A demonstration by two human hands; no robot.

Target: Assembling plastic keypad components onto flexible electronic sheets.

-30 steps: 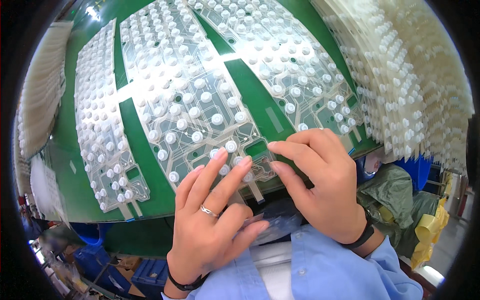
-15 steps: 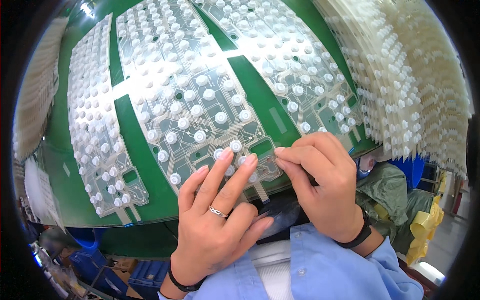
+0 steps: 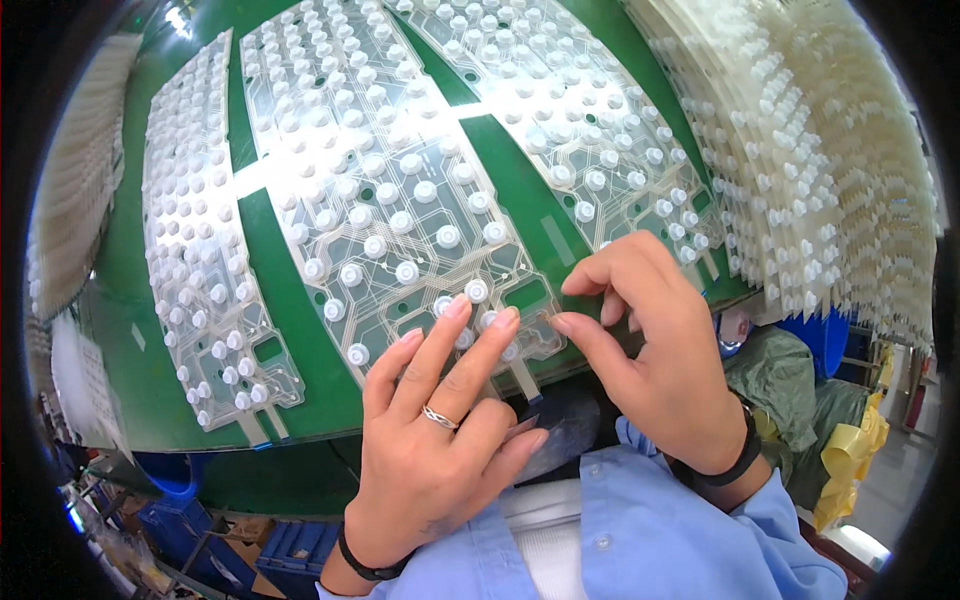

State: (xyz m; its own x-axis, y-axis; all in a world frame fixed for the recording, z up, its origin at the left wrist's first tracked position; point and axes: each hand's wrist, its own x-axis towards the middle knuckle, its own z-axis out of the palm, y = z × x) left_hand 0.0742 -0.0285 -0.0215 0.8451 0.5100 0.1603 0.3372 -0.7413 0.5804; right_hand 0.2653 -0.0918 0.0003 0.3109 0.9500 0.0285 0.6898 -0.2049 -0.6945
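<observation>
At far left, a thick stack of pale sheets [image 3: 85,170] along the side of the green bench [image 3: 265,230]. Next, flat on the bench, a clear left sheet [image 3: 200,230] with white studs and printed traces; below the bench edge, a blue bin [image 3: 175,475].

Then the middle sheet [image 3: 350,240], flat between two similar ones, with a short tail [image 3: 522,375] at the front edge. Over its lower part, the left hand [image 3: 425,450], with spread fingertips down among the studs, much as half a second ago; index finger and thumb curled close together below, perhaps on something thin, though impossible to tell.

Just beside the sheet's lower right corner, the right hand [image 3: 665,370]: until half a second ago, thumb and index finger pinched together there; now parted, with the index finger raised, the thumb tip at the corner and nothing visible between. Probably a let-go of that corner, leaving only left fingertips to steady the sheet.

Farther right, beyond that hand, a right sheet [image 3: 600,160], flat too; then a tall stud-covered stack [image 3: 800,170], and below it a dull green plastic bag [image 3: 780,375].
</observation>
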